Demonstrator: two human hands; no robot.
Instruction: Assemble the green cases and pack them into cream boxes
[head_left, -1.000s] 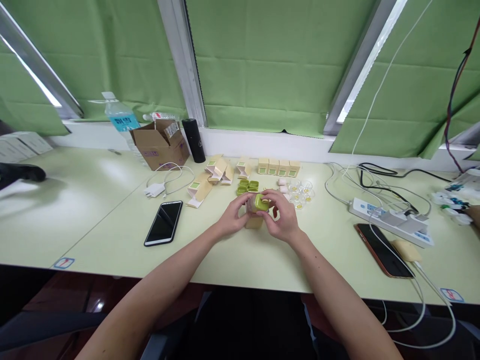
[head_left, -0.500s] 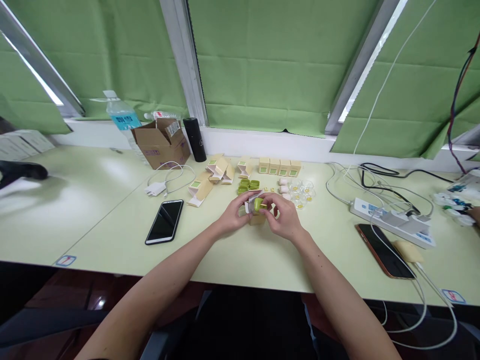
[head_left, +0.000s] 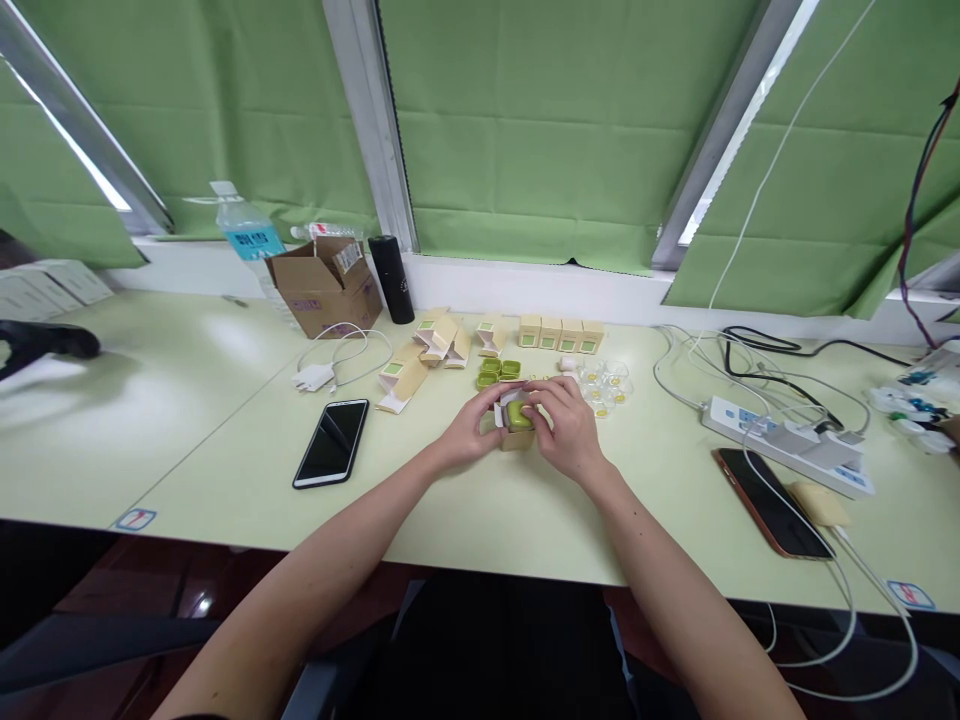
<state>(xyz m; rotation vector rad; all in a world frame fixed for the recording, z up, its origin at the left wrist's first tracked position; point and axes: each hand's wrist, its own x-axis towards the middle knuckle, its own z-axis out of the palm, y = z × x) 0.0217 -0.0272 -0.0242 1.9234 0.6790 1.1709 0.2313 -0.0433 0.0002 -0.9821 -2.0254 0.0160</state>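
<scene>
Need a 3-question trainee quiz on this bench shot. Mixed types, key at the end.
1. Multiple choice: how many yellow boxes stand in the neat row at the back of the table?
A) two
B) four
C) seven

2. True or false: the black cylinder stands to the right of the open brown carton.

3. Fill in the colour: the left hand holds a small open box, and the fingers of the right hand are at the ____ piece in its mouth.

Key: 1. B; 2. true; 3. green
</scene>
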